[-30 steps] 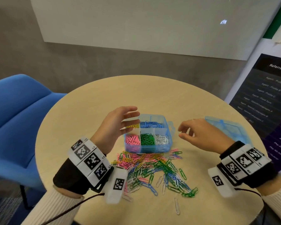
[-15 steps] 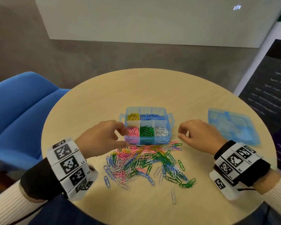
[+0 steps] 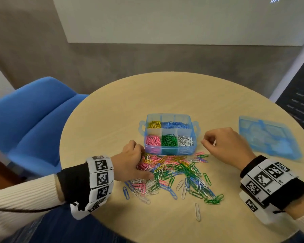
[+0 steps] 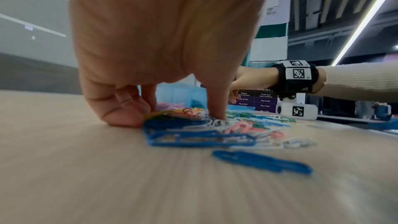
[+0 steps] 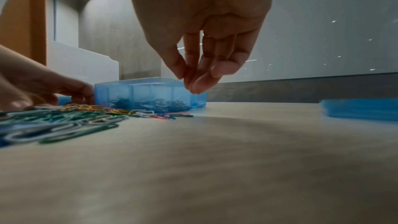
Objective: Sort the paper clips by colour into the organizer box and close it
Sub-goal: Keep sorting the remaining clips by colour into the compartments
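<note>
Round light-wood table (image 3: pixel 112 120) in an office-looking room, grey wall behind, blue chair (image 3: pixel 33 116) off to the left. The blue organizer box (image 3: pixel 169 151) sits open mid-table with yellow, blue, pink, green and white clips already in separate compartments. Its lid (image 3: pixel 268 137) lies flat on the table, well off to the right. A messy pile of mixed paper clips (image 3: pixel 175 174) is spread right in front of the box. The left hand (image 3: pixel 132 162) is down on the pile's left edge, fingers curled, thumb tip pressing into the clips; can't tell if it's actually got one. The right hand (image 3: pixel 226 144) hovers just right of the box, fingertips bunched together, and whether it pinches a clip isn't clear.
</note>
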Demonstrator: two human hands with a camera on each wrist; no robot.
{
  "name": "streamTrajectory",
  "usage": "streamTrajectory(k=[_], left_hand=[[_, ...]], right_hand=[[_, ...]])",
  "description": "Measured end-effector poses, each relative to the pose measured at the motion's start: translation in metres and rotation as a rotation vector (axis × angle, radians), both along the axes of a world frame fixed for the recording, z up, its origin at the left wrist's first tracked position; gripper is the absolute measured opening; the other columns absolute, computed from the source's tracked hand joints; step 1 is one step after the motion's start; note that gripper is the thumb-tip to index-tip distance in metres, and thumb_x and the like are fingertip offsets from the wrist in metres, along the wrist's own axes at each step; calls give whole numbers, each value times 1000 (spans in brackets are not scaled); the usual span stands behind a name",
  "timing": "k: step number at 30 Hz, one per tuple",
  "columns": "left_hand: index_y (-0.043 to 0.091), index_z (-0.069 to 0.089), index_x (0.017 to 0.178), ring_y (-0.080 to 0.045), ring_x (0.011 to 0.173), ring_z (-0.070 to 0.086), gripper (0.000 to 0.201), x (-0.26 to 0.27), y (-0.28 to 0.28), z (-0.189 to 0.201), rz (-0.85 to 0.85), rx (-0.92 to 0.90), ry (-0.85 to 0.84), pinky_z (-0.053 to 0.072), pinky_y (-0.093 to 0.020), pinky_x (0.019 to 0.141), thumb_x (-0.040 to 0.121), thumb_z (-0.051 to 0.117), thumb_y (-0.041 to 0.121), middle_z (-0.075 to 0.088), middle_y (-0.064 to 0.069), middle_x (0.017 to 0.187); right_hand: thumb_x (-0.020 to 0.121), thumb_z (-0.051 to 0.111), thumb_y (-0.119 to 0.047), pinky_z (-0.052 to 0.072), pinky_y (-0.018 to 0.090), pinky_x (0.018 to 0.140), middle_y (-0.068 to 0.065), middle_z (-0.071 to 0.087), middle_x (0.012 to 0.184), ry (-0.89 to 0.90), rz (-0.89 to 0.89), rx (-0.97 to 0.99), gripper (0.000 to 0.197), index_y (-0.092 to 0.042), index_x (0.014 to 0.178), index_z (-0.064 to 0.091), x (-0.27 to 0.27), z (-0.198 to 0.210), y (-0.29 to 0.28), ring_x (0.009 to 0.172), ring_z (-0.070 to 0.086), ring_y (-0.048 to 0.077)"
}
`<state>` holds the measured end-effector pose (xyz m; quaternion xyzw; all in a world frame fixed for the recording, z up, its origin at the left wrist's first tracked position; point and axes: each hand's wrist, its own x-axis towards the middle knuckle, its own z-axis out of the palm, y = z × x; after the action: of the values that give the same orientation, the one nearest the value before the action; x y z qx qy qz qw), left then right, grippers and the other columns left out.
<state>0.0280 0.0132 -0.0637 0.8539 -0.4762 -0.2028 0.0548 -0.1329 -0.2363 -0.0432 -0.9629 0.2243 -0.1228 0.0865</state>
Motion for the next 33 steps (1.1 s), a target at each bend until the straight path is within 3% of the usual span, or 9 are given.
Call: streamTrajectory(k=[4,8,13,17,19,23,26,29,33], left_hand=[[7,37,127,-21,117,37,67,-1,-9,-9,17,-30,-35,31,-24,96,88,52,60,31,-6,119],[5,46,113,-20,104,46,84,-12,-14,-13,51,-10,-167,45,-32,89,62,8,60,42,-10,112],[14,47,77,-8,55,60,30,3,-17,-35,62,25,-369,45,-14,44,65,54,41,58,4,66],[7,52,60,-27,48,57,21,11,-23,-43,-45,5,-259,47,-23,40,62,31,12,54,-11,60],[5,55,66,-27,56,60,22,1,-20,-22,-53,-12,-275,45,-18,48,64,34,10,56,-12,67],[-1,42,117,-33,115,45,25,1,-19,-9,7,50,-171,37,-37,94,93,34,-2,41,-17,122],[6,35,100,-30,103,44,2,7,-15,6,30,74,-8,35,-38,90,101,33,5,36,-14,108],[14,27,82,-21,80,31,23,4,-12,29,14,17,108,30,-32,77,105,29,13,33,-6,95],[4,37,100,-11,69,28,16,-16,-14,56,-52,-164,213,32,-25,65,106,28,17,38,-3,88]], right_hand=[[93,55,-33,36,22,52,-6,66,73,3,-12,20,26,-22,73,67,-1,2,1,70,60,16],[93,54,-33,35,21,51,-5,65,70,27,-22,24,28,-21,71,67,-2,1,2,68,60,15],[91,56,-33,49,30,61,-4,65,70,40,-26,51,27,-21,72,69,-3,0,2,69,61,17],[90,59,-30,53,33,63,-3,65,65,30,-23,122,28,-21,65,66,-3,3,0,63,62,15],[90,63,-27,53,30,59,-2,68,64,-47,-3,300,25,-21,66,68,-7,9,1,56,65,11],[90,65,-19,46,25,53,5,72,79,-296,-53,977,14,-9,84,72,-22,29,24,60,65,14],[83,62,-27,53,26,55,10,69,88,-383,-75,1517,31,-2,100,69,-29,31,49,70,65,18],[87,55,-26,61,27,64,19,70,98,-451,-144,1941,40,6,110,64,-31,19,75,81,70,25],[94,49,-28,56,40,84,32,63,120,-354,-184,2294,51,17,114,63,-25,3,104,103,68,38]])
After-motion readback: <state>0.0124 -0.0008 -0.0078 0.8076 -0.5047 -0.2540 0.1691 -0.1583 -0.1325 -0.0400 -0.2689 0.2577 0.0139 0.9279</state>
